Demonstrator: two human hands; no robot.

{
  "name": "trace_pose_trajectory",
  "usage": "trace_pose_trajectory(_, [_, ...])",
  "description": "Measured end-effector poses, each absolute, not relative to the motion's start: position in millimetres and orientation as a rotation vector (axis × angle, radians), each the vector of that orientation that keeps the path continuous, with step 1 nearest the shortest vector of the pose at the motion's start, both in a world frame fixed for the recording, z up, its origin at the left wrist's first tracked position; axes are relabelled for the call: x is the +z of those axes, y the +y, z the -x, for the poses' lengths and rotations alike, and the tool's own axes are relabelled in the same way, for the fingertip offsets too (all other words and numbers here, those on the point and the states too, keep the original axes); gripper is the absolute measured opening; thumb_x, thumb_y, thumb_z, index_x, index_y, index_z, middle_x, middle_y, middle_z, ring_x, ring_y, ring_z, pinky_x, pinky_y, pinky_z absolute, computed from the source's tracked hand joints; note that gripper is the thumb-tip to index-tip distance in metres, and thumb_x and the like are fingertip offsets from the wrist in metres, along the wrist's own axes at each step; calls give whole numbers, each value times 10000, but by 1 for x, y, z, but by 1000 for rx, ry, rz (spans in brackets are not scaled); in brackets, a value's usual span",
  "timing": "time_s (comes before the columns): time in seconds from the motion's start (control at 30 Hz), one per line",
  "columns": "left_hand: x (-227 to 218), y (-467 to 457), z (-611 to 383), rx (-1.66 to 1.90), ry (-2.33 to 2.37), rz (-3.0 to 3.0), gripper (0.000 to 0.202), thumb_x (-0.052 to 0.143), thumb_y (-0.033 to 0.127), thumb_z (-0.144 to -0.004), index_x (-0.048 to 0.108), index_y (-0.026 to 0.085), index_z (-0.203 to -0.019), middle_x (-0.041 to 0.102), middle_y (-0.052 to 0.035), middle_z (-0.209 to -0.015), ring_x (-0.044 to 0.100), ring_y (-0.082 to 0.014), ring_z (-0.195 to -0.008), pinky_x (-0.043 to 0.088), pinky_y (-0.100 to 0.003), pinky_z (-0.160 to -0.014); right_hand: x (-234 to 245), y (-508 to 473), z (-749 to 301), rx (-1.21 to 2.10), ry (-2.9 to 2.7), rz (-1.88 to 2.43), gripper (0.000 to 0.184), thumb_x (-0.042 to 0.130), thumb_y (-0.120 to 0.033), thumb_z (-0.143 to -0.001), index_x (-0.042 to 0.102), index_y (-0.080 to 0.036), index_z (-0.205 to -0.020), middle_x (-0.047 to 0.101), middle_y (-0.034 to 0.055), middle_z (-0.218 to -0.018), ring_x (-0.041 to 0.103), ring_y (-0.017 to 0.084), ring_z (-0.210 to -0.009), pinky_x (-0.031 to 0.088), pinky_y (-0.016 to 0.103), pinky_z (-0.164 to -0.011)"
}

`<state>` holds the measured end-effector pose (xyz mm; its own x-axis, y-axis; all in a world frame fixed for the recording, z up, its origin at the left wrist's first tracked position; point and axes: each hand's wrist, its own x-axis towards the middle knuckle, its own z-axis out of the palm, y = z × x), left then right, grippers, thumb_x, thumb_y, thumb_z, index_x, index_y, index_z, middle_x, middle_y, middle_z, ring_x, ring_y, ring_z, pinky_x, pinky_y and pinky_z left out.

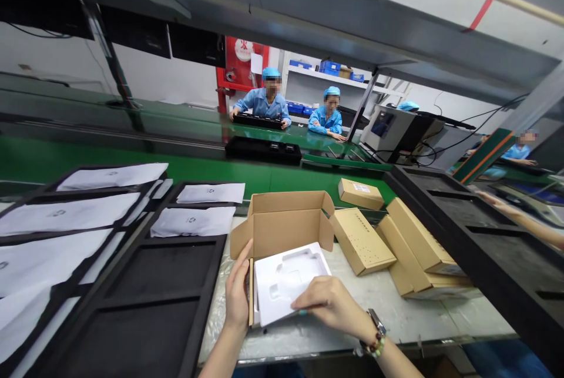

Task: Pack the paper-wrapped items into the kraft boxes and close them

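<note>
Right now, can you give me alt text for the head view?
Two bare hands steady an open cardboard box holding a white tray: left hand on its side, right hand on the tray. Closed boxes lie right, black trays left.

This was a factory packing line. A long green conveyor belt [132,160] ran across the scene, workers in blue caps and coats [264,101] sat at its far side, and closed cardboard boxes [409,248] lay near black foam trays [145,301].

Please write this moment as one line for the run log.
left hand: steadies open carton side | right hand: presses white insert tray | closed cartons beside
</note>
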<state>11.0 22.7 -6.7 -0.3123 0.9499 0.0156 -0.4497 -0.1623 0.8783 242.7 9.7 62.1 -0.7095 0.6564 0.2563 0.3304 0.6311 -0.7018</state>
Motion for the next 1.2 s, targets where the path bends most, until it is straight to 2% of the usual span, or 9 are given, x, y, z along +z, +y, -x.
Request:
trace_pose_trajectory(0.27, [0, 17, -17, 1670, 877, -607, 544, 561, 444, -925, 530, 240, -1429, 533, -72, -1485, 443, -303, -1401, 339, -468, -1184, 51, 7, -233, 826, -2441, 838, 287, 535, -228, -1013, 678, -331, -1239, 752, -29, -1086, 673, 166, -952, 497, 288, -874])
trace_pose_trajectory(0.4, [17, -20, 1, 1504, 955, -677, 521, 507, 549, -928, 613, 263, -1350, 531, -64, -1487, 376, -311, -1444, 258, -505, -1223, 47, 4, -233, 600, -2674, 797, 377, 559, -294, -1001, 556, -321, -1377, 736, -8, -1107, 655, 217, -915, 522, 330, -817])
trace_pose_trajectory(0.5, [38, -38, 37, 1413, 1245, -977, 441, 645, 521, -855, 695, 270, -1214, 431, -51, -1559, 278, -326, -1488, 196, -498, -1244, 36, 11, -240, 356, -2766, 706, 474, 527, -229, -999, 450, -291, -1463, 701, 19, -1210, 652, 236, -894, 539, 348, -769])
trace_pose_trajectory(0.63, [75, 7, 109, 1459, 1616, -1237, 477, 412, 422, -971, 412, 238, -1411, 426, -118, -1533, 445, -251, -1401, 442, -429, -1116, 38, 41, -247, 314, -2711, 798, 479, 441, -142, -1008, 454, -311, -1457, 702, 20, -1186, 635, 231, -920, 525, 350, -784])
trace_pose_trajectory(0.7, [87, 55, 143, 1195, 1902, -1504, 469, 326, 284, -976, 330, 195, -1436, 410, -126, -1536, 406, -196, -1422, 402, -376, -1140, 43, 59, -244, 370, -2667, 866, 463, 436, -150, -1020, 476, -351, -1435, 717, -4, -1111, 622, 216, -905, 509, 337, -787])
trace_pose_trajectory(0.77, [91, 104, 168, 949, 2017, -1595, 426, 458, 195, -921, 457, 163, -1346, 481, -130, -1476, 399, -218, -1420, 304, -417, -1192, 43, 73, -239, 356, -2626, 927, 437, 448, -181, -1029, 488, -368, -1422, 720, -18, -1066, 609, 215, -882, 495, 336, -769])
trace_pose_trajectory(0.93, [86, 176, 190, 195, 2243, -1639, 328, 698, 343, -874, 648, 146, -1131, 637, -115, -1262, 517, -328, -1284, 235, -656, -1148, 21, 84, -231, 92, -2562, 985, 583, 436, -54, -963, 390, -295, -1492, 687, 26, -1157, 587, 266, -954, 469, 393, -793])
trace_pose_trajectory(1.07, [89, 190, 196, -155, 2239, -1773, 363, 726, 400, -846, 675, 145, -1099, 660, -122, -1246, 531, -329, -1275, 197, -644, -1160, 12, 81, -235, 49, -2546, 961, 616, 433, -24, -939, 381, -302, -1486, 667, 18, -1205, 573, 267, -960, 458, 404, -791])
trace_pose_trajectory(1.2, [99, 176, 207, -225, 2137, -1975, 420, 872, 337, -612, 732, 183, -977, 670, -131, -1259, 539, -374, -1278, 163, -626, -1166, 15, 78, -237, 60, -2511, 950, 624, 435, -13, -916, 414, -316, -1461, 680, 5, -1146, 569, 261, -923, 447, 405, -776])
